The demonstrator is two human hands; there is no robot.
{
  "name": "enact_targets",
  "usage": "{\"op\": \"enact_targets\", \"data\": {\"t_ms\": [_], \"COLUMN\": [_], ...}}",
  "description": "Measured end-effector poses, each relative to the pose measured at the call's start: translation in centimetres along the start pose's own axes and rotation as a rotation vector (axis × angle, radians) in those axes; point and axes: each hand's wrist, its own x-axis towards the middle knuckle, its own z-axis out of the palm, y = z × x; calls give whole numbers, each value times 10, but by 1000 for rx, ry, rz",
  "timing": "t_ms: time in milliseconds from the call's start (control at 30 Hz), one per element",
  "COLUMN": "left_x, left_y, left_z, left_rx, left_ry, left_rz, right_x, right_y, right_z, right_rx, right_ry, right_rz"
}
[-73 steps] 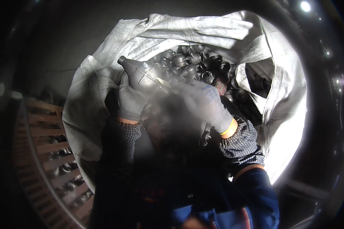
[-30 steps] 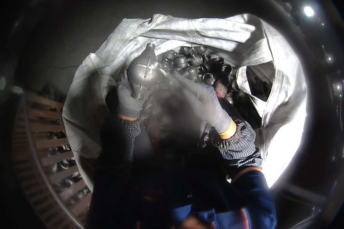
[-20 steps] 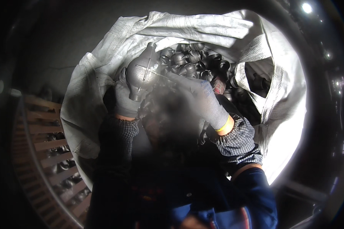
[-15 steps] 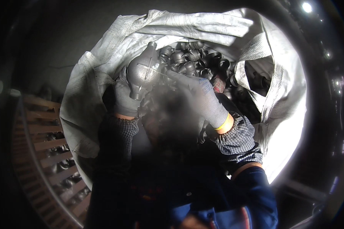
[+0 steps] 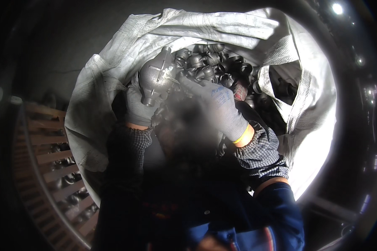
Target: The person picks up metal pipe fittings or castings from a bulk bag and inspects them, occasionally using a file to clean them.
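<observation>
My left hand (image 5: 139, 101), in a grey glove, is closed round a bulb-shaped grey metal casting (image 5: 151, 79) and holds it over the left side of a white woven bag. The casting has raised ridges and a short neck at each end. From the right, my gloved right hand (image 5: 218, 100) reaches toward it with curled fingers. A thin pointed tool (image 5: 174, 80) sticks out from these fingers and meets the casting's right side, by a pale, rough patch. Most of the tool is hidden by the hand. Dark blur covers the area between my forearms.
Several grey metal fittings (image 5: 205, 62) lie heaped inside the bag (image 5: 222, 25). A strap loop (image 5: 295, 92) hangs at its right. Beyond my right hand is a reddish object (image 5: 240, 90), partly hidden. A slatted brown crate (image 5: 50, 142) with metal parts stands at the left.
The casting has turned slightly in my left hand, so its crossed ridges face another way. My right hand has shifted a little to the left, and the pale patch looks larger.
</observation>
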Motion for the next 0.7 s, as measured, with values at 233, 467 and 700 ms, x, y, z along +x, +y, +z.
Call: {"op": "enact_targets", "data": {"t_ms": [233,467,700], "left_x": [2,-4,-3], "left_y": [8,4,5], "left_z": [-15,-2,3], "left_rx": [68,129,82], "left_ry": [7,87,132], "left_rz": [-25,15,33], "right_x": [0,0,-6], "right_y": [-10,-10,-4], "right_z": [1,8,14], "right_rx": [-183,-161,240], "right_ry": [-55,-27,90], "right_rz": [-11,-36,-6]}}
